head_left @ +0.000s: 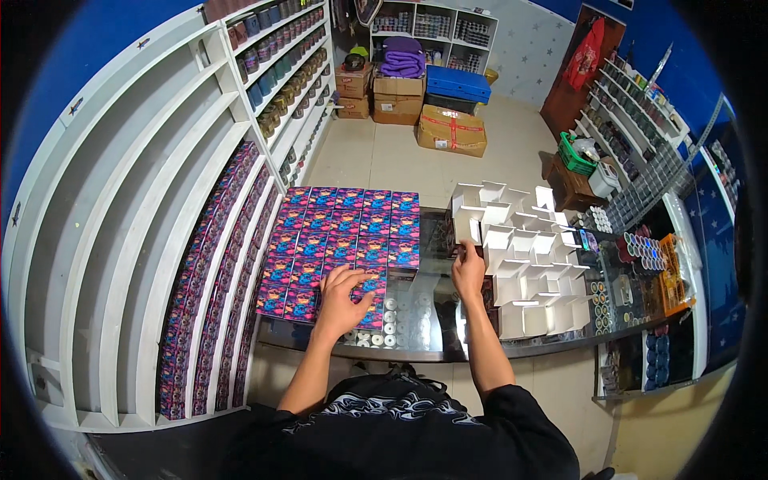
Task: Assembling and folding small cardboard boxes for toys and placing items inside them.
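Note:
Many small closed boxes with a pink, blue and orange print (308,248) stand in tight rows on the left of a glass counter (436,308). My left hand (344,298) rests on the tops of the near ones, fingers apart and thumb spread out. To the right is a block of open boxes (544,272), white inside, with their flaps sticking up. My right hand (469,274) is at the left edge of this block, its thumb and fingers closed on the edge of an open box (469,230). The fingertips are partly hidden.
White spools (390,316) show under the glass. Left are white shelves (132,264), the lower ones filled with printed boxes. Colourful spools (640,254) and an orange tray (676,276) sit at the counter's right end. Cardboard cartons (452,130) stand on the floor behind.

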Demonstrator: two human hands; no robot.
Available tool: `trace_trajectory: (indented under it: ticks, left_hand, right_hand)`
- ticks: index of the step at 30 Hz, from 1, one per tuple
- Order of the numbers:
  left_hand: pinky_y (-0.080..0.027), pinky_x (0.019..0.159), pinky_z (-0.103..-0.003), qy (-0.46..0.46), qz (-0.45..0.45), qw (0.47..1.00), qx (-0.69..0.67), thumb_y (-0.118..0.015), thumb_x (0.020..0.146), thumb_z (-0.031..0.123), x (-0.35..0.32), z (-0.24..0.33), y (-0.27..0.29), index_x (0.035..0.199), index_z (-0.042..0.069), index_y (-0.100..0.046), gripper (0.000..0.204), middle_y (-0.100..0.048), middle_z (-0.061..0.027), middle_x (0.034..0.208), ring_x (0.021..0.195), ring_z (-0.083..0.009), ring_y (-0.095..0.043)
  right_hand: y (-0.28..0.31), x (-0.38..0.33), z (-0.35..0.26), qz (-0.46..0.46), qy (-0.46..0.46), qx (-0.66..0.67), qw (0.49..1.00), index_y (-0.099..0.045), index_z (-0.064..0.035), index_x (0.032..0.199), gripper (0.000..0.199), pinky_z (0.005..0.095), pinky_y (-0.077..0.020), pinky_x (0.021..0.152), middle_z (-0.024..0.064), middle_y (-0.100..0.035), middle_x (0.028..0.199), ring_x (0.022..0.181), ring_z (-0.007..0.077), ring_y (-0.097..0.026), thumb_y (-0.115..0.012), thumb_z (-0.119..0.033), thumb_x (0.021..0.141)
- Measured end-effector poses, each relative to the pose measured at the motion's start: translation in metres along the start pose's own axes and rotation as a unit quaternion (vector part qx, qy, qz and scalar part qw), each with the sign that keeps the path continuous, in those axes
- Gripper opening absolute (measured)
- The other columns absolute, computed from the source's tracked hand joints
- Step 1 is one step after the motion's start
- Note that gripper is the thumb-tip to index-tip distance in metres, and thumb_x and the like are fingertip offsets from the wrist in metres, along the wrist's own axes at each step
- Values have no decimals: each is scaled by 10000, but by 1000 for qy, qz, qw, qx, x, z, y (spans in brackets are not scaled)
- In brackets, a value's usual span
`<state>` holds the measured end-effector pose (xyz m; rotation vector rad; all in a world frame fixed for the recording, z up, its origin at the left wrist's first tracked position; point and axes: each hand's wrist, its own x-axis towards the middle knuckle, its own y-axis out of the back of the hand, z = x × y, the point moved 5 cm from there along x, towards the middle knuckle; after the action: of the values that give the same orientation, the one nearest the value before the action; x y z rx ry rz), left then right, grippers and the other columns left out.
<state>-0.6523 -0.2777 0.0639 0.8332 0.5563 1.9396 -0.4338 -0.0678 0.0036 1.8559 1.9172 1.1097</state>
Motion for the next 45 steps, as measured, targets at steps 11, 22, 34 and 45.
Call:
trace_trajectory:
  ticks: [11, 22, 34, 45]
  left_hand:
    - [-398, 986, -397, -47, 0, 995, -84, -717, 720, 119, -11, 32, -13, 990, 44, -677, 283, -650, -91, 1059, 1117, -295, -526]
    - [-503, 849, -337, 11, -166, 962, -218, -727, 734, 57, -57, 71, -78, 1137, 25, -548, 442, -576, -116, 1137, 1038, -244, -588]
    - [-463, 885, -430, 155, -94, 963, -200, -722, 710, 24, -77, 34, -132, 1262, 9, -334, 675, -560, -243, 1131, 1039, -374, -580]
    - [-441, 947, -380, 125, -85, 961, -231, -715, 688, 18, -69, 21, -138, 1345, 7, -389, 734, -544, -203, 1221, 1148, -332, -541]
  right_hand:
    - [16, -51, -15, -88, 32, -4, 996, -664, -78, 914, 133, 478, -498, 650, 204, -647, 785, 760, 405, -626, -567, -120, 832]
    - [49, -128, -40, -174, 106, 9, 979, -679, -69, 890, 164, 443, -393, 901, 99, -671, 751, 735, 278, -641, -603, -54, 746]
    - [60, -140, -18, -188, 72, 162, 966, -568, -16, 738, 123, 315, -478, 594, 107, -581, 637, 613, 219, -585, -687, -10, 705]
    - [47, -127, 15, -230, 6, 301, 926, -412, -63, 1328, 818, 297, -521, 721, 94, -474, 1101, 859, 175, -567, -752, 31, 590]
